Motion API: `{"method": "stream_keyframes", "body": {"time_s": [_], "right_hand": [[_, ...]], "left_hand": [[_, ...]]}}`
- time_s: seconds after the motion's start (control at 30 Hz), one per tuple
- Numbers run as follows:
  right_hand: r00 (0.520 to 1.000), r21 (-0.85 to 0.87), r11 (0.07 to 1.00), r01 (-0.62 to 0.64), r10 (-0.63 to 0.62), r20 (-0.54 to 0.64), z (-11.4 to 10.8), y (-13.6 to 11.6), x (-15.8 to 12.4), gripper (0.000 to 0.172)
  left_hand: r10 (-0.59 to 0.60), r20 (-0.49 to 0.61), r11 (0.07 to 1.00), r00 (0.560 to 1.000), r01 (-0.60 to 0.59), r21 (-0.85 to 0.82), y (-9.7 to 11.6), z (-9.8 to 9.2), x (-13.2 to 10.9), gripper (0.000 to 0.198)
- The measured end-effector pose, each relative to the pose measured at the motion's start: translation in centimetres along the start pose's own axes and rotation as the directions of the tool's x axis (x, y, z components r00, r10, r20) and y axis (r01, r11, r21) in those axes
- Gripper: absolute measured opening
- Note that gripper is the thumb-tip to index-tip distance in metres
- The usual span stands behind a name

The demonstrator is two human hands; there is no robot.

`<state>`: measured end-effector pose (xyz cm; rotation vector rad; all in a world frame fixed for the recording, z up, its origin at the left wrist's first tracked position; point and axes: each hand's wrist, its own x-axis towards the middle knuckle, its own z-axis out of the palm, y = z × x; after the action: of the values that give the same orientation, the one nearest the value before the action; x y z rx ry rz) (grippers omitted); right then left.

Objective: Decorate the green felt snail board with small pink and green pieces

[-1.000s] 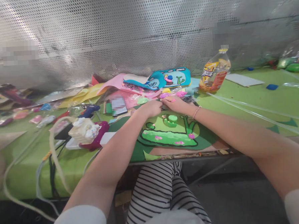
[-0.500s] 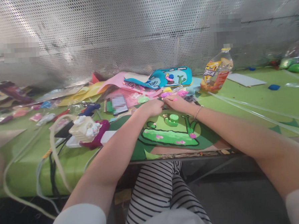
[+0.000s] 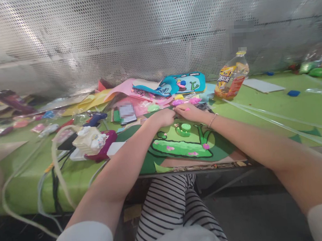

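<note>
My left hand (image 3: 165,116) and my right hand (image 3: 189,112) meet at the fingertips over the far edge of a green craft picture (image 3: 182,148). Both hands have their fingers closed; anything between them is too small or hidden to name. A small pink piece (image 3: 187,109) shows on my right hand. The picture has black outlines, a green strip with pink patches, a raised light-green round piece (image 3: 185,126) and a pink-purple dot (image 3: 206,146). Just beyond my hands lie purple, yellow and pale green lumps in clear wrap, such as a pale green lump (image 3: 153,107).
A plastic drink bottle (image 3: 231,77) stands right of my hands. Blue craft pictures (image 3: 186,83) lie over pink sheets (image 3: 121,92) at the back. Left are a cream decorated box (image 3: 90,140), cables and a phone-like item (image 3: 127,114). A perforated metal wall (image 3: 156,34) closes off the back.
The whole view has shifted slightly, with things a little further left. Both hands stay together at the picture's far edge; nothing is visibly taken up or let go.
</note>
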<state>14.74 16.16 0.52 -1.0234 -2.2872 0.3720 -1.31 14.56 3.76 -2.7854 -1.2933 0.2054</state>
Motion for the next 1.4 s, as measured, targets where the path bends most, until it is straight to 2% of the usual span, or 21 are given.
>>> {"method": "stream_keyframes", "body": {"time_s": [0.47, 1.07, 1.4], "right_hand": [[0.996, 0.058, 0.997, -0.048, 0.044, 0.073, -0.03, -0.14, -0.12, 0.04], [0.995, 0.065, 0.998, -0.018, 0.012, 0.098, -0.3, -0.45, -0.17, 0.04], [0.987, 0.078, 0.995, -0.064, 0.051, 0.153, -0.29, -0.09, -0.24, 0.042]], "left_hand": [[0.03, 0.0, 0.999, 1.0, -0.03, 0.016, -0.16, 0.27, 0.19, 0.033], [0.02, 0.0, 0.999, 1.0, -0.02, 0.025, 0.1, -0.06, -0.13, 0.033], [0.035, 0.002, 0.999, 0.999, -0.035, 0.025, 0.09, 0.0, 0.0, 0.032]]}}
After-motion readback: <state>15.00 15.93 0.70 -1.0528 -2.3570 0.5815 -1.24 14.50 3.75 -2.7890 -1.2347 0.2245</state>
